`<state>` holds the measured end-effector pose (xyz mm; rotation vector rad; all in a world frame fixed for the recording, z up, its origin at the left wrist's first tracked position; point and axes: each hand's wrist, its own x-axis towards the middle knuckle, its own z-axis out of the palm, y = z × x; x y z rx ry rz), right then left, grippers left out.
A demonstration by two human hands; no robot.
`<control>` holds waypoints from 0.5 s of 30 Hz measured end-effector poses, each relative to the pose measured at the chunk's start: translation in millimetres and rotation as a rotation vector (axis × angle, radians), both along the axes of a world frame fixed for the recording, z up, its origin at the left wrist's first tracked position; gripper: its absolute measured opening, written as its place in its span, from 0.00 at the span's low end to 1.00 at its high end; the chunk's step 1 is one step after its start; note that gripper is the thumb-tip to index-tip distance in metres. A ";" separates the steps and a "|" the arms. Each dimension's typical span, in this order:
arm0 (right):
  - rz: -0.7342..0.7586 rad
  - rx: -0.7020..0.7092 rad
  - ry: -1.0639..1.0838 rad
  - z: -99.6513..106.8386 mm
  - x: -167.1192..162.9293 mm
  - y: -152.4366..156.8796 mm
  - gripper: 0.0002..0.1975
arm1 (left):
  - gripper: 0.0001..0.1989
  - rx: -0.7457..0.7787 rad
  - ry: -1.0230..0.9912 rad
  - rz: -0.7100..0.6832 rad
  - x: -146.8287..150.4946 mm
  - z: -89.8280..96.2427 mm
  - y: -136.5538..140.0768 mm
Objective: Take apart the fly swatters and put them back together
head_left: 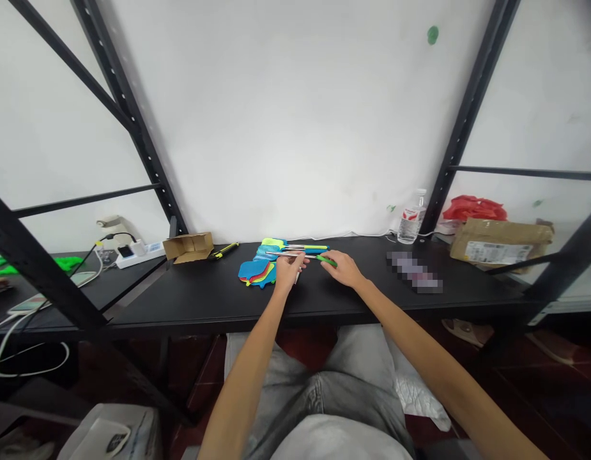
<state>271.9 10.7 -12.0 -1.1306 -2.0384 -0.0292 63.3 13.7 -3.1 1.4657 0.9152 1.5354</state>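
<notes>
I sit at a long black desk (180, 295) against a white wall (295, 128), between black perforated metal posts (142, 137); below it the floor (202, 383) is dark red.

I have one thin silver rod with a green handle (320, 257) over the middle of the desk. My left hand (289, 271) is closed around its silver part, and my right hand (344, 268) is clamped on its green end.

Just beside my left hand lie two groups: one pile of flat blue, yellow and red pieces (255, 271), and, behind it, blue and yellow mesh heads with long handles (270, 246). The layers overlap, so I cannot count them.

Farther left I count one black-and-yellow cutter (224, 250), one open brown cardboard box (188, 246) and one white power strip (140, 253). To my right are one clear plastic bottle with a red-and-white label (411, 220), one pixelated thing (414, 272) I cannot make out, one brown carton with a white label (501, 243) and one red plastic bag (475, 208).
</notes>
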 end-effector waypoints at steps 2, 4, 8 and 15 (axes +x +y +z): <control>0.022 0.010 -0.010 -1.2 0.8 1.8 0.13 | 0.20 -0.016 -0.039 -0.018 -0.7 0.6 -0.4; 0.034 0.016 -0.014 -2.4 1.5 3.4 0.13 | 0.21 -0.033 -0.071 -0.025 -2.0 0.5 0.2; 0.049 0.036 -0.020 -4.5 2.9 6.2 0.12 | 0.22 -0.037 -0.042 -0.045 -3.3 -0.2 1.6; 0.065 0.065 -0.038 -8.1 4.9 11.7 0.12 | 0.23 -0.013 0.029 -0.061 -2.7 -1.0 1.1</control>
